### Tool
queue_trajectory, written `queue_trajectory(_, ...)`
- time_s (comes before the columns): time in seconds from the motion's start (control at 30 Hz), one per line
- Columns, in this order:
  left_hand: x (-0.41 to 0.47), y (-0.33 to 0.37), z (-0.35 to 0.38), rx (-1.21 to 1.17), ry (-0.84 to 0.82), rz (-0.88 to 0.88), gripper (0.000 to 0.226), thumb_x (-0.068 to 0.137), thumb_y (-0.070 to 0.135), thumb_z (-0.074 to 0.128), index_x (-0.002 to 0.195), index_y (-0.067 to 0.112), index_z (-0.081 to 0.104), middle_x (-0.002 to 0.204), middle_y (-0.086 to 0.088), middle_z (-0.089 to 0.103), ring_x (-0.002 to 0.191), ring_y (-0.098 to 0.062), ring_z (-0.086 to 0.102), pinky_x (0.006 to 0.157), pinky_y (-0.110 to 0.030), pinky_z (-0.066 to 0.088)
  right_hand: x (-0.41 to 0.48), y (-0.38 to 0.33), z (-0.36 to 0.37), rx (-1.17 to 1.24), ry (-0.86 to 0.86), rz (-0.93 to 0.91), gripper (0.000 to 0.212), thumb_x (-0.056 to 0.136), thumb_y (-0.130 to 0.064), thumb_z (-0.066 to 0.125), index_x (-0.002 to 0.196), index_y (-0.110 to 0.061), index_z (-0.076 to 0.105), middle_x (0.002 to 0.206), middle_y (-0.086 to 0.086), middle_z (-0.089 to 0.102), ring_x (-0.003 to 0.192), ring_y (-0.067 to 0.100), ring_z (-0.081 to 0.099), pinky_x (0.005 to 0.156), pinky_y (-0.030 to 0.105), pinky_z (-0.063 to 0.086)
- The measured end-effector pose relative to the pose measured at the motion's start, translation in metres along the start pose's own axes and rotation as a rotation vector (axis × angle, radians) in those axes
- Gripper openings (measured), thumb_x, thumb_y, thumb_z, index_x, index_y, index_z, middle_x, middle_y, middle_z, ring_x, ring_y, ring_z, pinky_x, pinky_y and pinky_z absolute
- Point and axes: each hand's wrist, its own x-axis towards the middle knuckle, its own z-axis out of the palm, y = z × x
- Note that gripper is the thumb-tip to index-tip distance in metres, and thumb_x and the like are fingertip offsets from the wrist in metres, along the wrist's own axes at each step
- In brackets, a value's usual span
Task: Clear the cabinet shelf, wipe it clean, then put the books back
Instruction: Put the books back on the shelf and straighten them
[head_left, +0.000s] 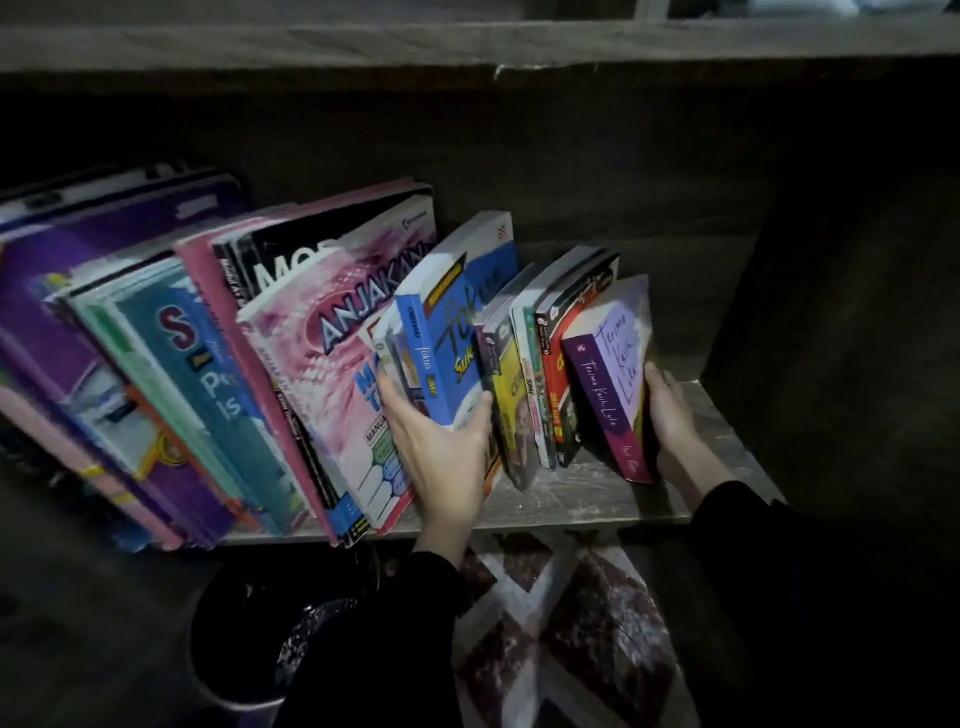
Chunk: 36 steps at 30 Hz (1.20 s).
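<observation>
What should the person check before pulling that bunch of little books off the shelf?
1. Left hand grips the blue book, fingers curled round its lower end: ok.
2. Right hand holds the purple book at the row's other end: ok.
3. Small books between the two hands pressed tight together: cannot tell, gaps show at their tops.
4. Big pink book next to the bunch will stay up alone: cannot tell.
5. Bare shelf beside the right hand, nothing in the way: ok.
</observation>
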Motion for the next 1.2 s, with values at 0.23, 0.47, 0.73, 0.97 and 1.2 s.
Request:
queue_trajectory(0.23,-0.003,-0.009,0.006,-0.1,0.121,0.074,0.079,0.077,0.016,0.078,0.138,0.003,0.03,0.137,-0.021,0.042,0.128,-0.036,0.043,0.103,-0.053,0.04,-0.038,-0.016,0.059,0.201,-0.23,-0.131,0.102,0.059,-0.093,0.04,0.141,-0.032,0.042,0.132,0.003,0.059,0.112,0.023,0.062,0.1,0.049,0.046)
queue_trajectory(0.47,-0.014,0.001,0.005,-0.047,0.294,0.229,0.079,0.083,0.034,0.069,0.14,-0.003,0.029,0.134,-0.002,0.031,0.126,0.0,0.026,0.107,-0.005,0.018,-0.064,-0.025,0.083,0.181,-0.304,-0.114,0.06,0.099,-0.056,0.029,0.14,-0.014,0.044,0.102,0.007,0.068,0.068,0.012,0.07,0.05,0.02,0.052)
queue_trajectory(0.73,-0.021,-0.014,-0.023,0.354,0.225,0.495,0.083,0.095,0.061,0.036,0.148,0.004,0.007,0.146,-0.022,0.019,0.133,-0.032,0.021,0.112,-0.039,0.017,-0.08,-0.033,0.078,-0.344,-0.11,-0.169,0.072,0.097,-0.062,0.013,0.134,-0.015,0.052,0.139,0.016,0.051,0.13,0.034,0.044,0.112,0.046,0.029)
queue_trajectory(0.97,-0.038,-0.056,-0.078,0.527,0.261,0.569,0.093,0.092,0.061,0.04,0.151,0.014,-0.014,0.15,-0.025,0.003,0.142,-0.043,0.002,0.118,-0.053,0.006,-0.183,0.001,0.077,-0.263,0.001,-0.724,0.083,0.079,-0.082,0.023,0.149,-0.043,-0.001,0.159,-0.01,0.004,0.145,0.013,0.005,0.116,0.046,0.006)
queue_trajectory(1.2,-0.003,-0.075,-0.059,0.711,0.241,0.474,0.116,0.083,0.081,0.025,0.142,-0.008,-0.022,0.142,-0.047,0.007,0.139,-0.051,-0.002,0.113,-0.061,0.009,-0.185,0.053,0.105,-0.705,-0.056,-0.935,0.125,0.054,-0.1,0.032,0.145,-0.038,-0.025,0.146,0.013,-0.043,0.137,0.033,-0.037,0.108,0.053,-0.015)
